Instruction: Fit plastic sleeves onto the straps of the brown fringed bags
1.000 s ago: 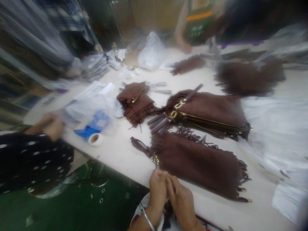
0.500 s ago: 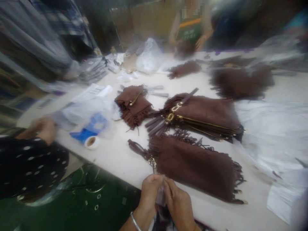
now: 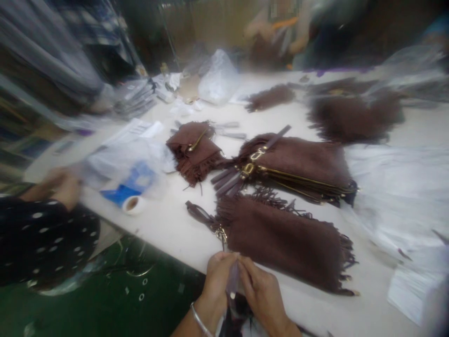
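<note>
A white worktable [image 3: 164, 220] is stretching across a blurred workroom. At its near edge, the left hand [image 3: 216, 274] and right hand [image 3: 264, 286] are meeting at the fingertips, seemingly pinching a narrow greyish strip [image 3: 233, 280] that is hanging between them and probably behaving as something thin, light and pliable. Just beyond, a dark-brown fringed pouch [image 3: 284, 238] is lying flat, likely soft and floppy; its plain body is offering better hold than the loose fringe [image 3: 346, 255] or gold clasp [image 3: 220, 233].

On the table [image 3: 168, 217], a pouch [image 3: 284, 238] lies before stacked pouches [image 3: 301, 159], right of a roll [image 3: 133, 204].
</note>
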Tool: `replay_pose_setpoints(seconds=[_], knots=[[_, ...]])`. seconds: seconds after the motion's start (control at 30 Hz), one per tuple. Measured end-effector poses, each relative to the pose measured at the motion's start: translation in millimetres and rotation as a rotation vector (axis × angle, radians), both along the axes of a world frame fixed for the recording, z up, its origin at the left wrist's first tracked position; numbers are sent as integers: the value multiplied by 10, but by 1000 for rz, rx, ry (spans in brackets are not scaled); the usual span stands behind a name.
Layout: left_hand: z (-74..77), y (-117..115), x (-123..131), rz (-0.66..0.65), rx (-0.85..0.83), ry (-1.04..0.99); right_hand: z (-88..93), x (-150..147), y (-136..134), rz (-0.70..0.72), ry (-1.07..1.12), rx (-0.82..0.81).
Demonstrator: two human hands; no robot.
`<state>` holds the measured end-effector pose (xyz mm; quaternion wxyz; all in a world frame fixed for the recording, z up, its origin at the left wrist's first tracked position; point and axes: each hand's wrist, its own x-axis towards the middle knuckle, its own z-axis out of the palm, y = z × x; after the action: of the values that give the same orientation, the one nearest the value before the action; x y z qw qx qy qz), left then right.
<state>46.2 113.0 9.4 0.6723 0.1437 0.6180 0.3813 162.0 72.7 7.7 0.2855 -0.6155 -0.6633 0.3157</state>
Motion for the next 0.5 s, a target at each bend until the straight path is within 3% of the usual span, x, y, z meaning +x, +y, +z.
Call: replay_pose_setpoints(seconds=[0.23,0.37,0.5], knots=[[33,79,-122,-149,-27,-69,161,197,138,185,-92,-39],[56,59,-185,-210,-35,-127,165,199,116,171,-149,-39],[69,22,-176,-216,-18,-55,133,181,55,150,-122,-20]])
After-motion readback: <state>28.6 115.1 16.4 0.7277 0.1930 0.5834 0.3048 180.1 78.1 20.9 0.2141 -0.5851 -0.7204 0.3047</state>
